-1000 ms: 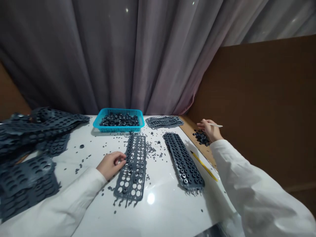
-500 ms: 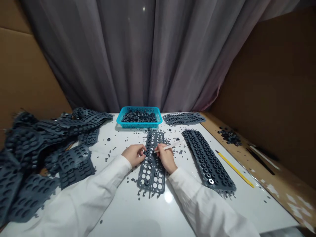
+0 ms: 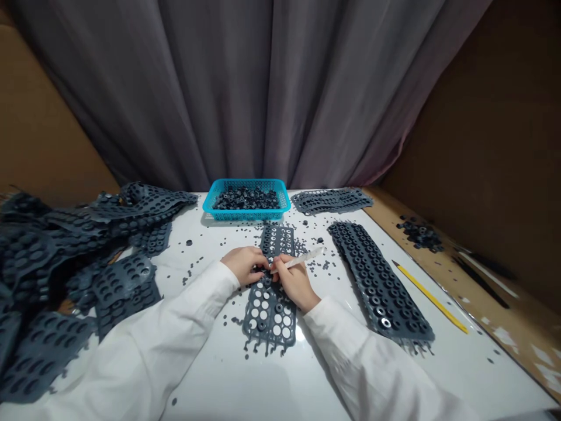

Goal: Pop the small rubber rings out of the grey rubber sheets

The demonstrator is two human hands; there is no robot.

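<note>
A dark grey moulded rubber sheet [image 3: 270,334] lies lengthwise before me, with rows of round holes showing white and a few rings still in it. My left hand [image 3: 245,265] rests over its left side, fingers curled together on the sheet; what they pinch is too small to make out. In my right hand [image 3: 298,285] is a slim white pen-like stick [image 3: 310,255], gripped like a pencil. Its lower end points at the sheet beside my left fingertips, and the tip is hidden by the fingers.
A blue basket [image 3: 246,215] full of small dark rings stands behind. Rubber sheets are heaped at left [image 3: 48,345]; another sheet [image 3: 379,283] lies right, beside a yellow pencil [image 3: 432,297]. A holed sheet [image 3: 332,200] and a ring pile [image 3: 421,233] sit farther back. Small dark bits litter the table.
My left hand has moved right onto the sheet, and its fingers now meet near my right fingertips. The white stick has tilted more steeply. The view has shifted slightly.
</note>
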